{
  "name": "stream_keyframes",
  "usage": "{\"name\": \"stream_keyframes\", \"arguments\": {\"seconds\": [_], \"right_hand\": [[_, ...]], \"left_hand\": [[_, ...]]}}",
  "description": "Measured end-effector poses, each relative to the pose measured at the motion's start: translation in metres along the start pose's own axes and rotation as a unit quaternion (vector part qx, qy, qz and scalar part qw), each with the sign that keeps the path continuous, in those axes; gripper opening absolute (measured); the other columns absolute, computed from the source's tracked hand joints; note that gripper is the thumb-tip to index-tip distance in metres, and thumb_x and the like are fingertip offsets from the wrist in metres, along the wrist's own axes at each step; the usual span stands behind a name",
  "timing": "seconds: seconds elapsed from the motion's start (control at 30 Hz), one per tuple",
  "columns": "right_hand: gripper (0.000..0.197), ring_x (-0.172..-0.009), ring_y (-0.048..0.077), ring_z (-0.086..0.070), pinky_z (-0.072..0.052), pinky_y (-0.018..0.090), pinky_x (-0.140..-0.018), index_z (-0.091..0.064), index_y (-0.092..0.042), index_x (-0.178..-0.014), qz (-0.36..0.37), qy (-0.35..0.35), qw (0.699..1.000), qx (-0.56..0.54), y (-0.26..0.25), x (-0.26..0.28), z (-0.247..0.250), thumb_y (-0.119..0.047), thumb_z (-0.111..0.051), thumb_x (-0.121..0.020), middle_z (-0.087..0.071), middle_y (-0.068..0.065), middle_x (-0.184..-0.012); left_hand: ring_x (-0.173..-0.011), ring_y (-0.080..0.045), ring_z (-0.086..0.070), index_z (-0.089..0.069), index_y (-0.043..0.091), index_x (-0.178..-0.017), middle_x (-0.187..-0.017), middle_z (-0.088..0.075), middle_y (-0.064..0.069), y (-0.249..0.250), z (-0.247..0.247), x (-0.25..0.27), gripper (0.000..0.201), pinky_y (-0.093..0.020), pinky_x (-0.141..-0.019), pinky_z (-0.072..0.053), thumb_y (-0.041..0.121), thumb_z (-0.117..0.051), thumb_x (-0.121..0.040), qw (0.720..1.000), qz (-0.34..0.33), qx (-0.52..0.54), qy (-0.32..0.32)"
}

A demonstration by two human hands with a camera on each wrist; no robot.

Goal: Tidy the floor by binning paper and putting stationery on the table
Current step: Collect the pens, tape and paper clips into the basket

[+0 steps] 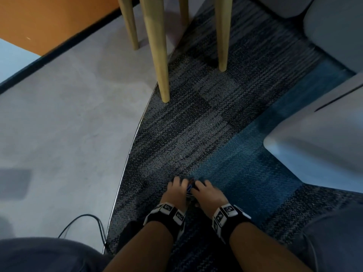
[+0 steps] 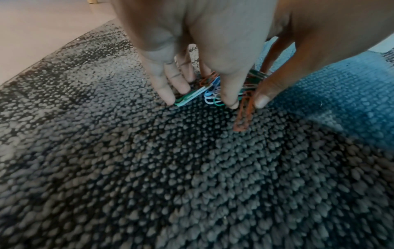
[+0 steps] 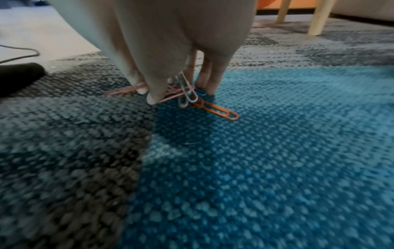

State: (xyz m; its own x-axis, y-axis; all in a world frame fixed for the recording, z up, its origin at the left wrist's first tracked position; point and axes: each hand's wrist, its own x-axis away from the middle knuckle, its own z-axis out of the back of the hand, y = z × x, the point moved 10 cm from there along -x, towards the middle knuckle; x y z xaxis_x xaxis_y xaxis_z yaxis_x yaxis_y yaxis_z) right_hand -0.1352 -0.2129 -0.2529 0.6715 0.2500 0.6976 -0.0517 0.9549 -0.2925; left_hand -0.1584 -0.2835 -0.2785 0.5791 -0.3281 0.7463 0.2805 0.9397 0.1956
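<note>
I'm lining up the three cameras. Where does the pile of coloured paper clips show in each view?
Head: paper clips low centre, mostly hidden between both hands.
Left wrist: upper centre, under the fingertips.
Right wrist: upper centre, orange clip sticking out right.
Shared landmark: the carpet's grey-to-blue seam, beside the pile.

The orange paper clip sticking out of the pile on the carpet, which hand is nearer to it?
Right. The orange paper clip pokes out from under the right hand by its fingertips; the left hand gathers the pile's far side.
</note>
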Motion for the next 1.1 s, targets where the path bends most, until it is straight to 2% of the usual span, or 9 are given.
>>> {"name": "stream_keyframes", "arguments": {"seconds": [0.27,0.43,0.57,0.7,0.8,0.87,0.93,1.03,1.1], "right_hand": [[0.035,-0.127,0.032,-0.036,-0.04,0.042,-0.099,-0.045,-0.008,-0.128,-0.012,-0.037,0.999,-0.034,0.019,-0.014,0.004,-0.001,-0.043,-0.094,-0.038,0.015,-0.134],[0.024,-0.114,0.03,-0.048,-0.04,0.037,-0.094,-0.054,-0.006,-0.115,-0.038,-0.049,0.995,-0.081,0.031,-0.026,0.008,-0.004,-0.043,-0.094,-0.049,0.016,-0.123],[0.017,-0.105,0.027,-0.056,-0.045,0.035,-0.089,-0.061,-0.01,-0.105,-0.079,-0.015,0.982,-0.172,0.048,-0.028,0.024,-0.008,-0.05,-0.093,-0.06,0.012,-0.114],[0.008,-0.091,0.021,-0.064,-0.053,0.03,-0.08,-0.066,-0.016,-0.085,-0.139,0.032,0.949,-0.281,0.068,-0.026,0.043,-0.012,-0.061,-0.088,-0.068,0.006,-0.097],[0.024,-0.084,0.018,-0.062,-0.046,0.023,-0.073,-0.059,-0.025,-0.064,-0.15,0.077,0.919,-0.357,0.078,-0.022,0.064,-0.012,-0.07,-0.08,-0.064,0.0,-0.083],[0.032,-0.082,0.016,-0.06,-0.044,0.022,-0.073,-0.055,-0.03,-0.058,-0.137,0.105,0.909,-0.381,0.08,-0.018,0.084,-0.013,-0.073,-0.077,-0.063,0.0,-0.082],[0.029,-0.081,0.015,-0.059,-0.043,0.02,-0.071,-0.057,-0.03,-0.059,-0.122,0.132,0.901,-0.396,0.079,-0.011,0.108,-0.014,-0.073,-0.076,-0.064,0.0,-0.08],[0.012,-0.08,0.015,-0.062,-0.047,0.023,-0.073,-0.066,-0.021,-0.068,-0.1,0.192,0.881,-0.421,0.08,0.004,0.15,-0.014,-0.073,-0.076,-0.069,0.0,-0.082],[0.013,-0.074,0.013,-0.062,-0.051,0.027,-0.074,-0.066,-0.019,-0.067,-0.083,0.233,0.86,-0.446,0.082,0.016,0.179,-0.014,-0.074,-0.076,-0.068,-0.002,-0.076]], "left_hand": [[-0.115,-0.028,-0.046,-0.041,0.009,-0.13,-0.136,-0.034,-0.012,0.005,0.009,-0.006,0.035,-0.033,-0.098,-0.039,0.005,-0.047,-0.095,0.999,-0.048,-0.011,0.022],[-0.115,-0.03,-0.043,-0.044,0.007,-0.121,-0.128,-0.042,-0.015,0.012,0.005,-0.006,0.032,-0.033,-0.092,-0.037,-0.006,-0.042,-0.091,0.997,-0.068,-0.03,-0.003],[-0.114,-0.029,-0.049,-0.048,0.004,-0.12,-0.123,-0.051,-0.016,0.011,0.015,-0.01,0.028,-0.033,-0.094,-0.038,0.001,-0.043,-0.093,0.998,-0.06,0.007,-0.032],[-0.098,-0.025,-0.056,-0.051,0.013,-0.097,-0.103,-0.057,-0.013,0.006,0.038,-0.014,0.013,-0.025,-0.072,-0.036,0.001,-0.048,-0.091,0.991,-0.033,0.112,-0.066],[-0.086,-0.022,-0.06,-0.062,0.015,-0.096,-0.099,-0.066,-0.01,-0.001,0.075,-0.014,0.009,-0.022,-0.063,-0.038,0.012,-0.064,-0.087,0.98,-0.011,0.197,-0.004],[-0.075,-0.019,-0.056,-0.062,0.019,-0.089,-0.086,-0.063,-0.005,0.0,0.098,-0.016,0.009,-0.023,-0.062,-0.04,0.016,-0.069,-0.084,0.971,-0.015,0.237,0.023],[-0.069,-0.016,-0.053,-0.058,0.022,-0.084,-0.074,-0.056,0.003,0.007,0.126,-0.015,0.012,-0.024,-0.059,-0.039,0.02,-0.07,-0.083,0.967,-0.032,0.25,0.041],[-0.07,-0.015,-0.052,-0.059,0.022,-0.084,-0.071,-0.051,0.008,0.016,0.172,-0.009,0.012,-0.024,-0.055,-0.038,0.022,-0.07,-0.082,0.954,-0.058,0.283,0.08],[-0.069,-0.012,-0.051,-0.059,0.022,-0.084,-0.069,-0.051,0.01,0.019,0.203,0.0,0.012,-0.017,-0.052,-0.036,0.021,-0.072,-0.081,0.942,-0.072,0.303,0.125]]}}
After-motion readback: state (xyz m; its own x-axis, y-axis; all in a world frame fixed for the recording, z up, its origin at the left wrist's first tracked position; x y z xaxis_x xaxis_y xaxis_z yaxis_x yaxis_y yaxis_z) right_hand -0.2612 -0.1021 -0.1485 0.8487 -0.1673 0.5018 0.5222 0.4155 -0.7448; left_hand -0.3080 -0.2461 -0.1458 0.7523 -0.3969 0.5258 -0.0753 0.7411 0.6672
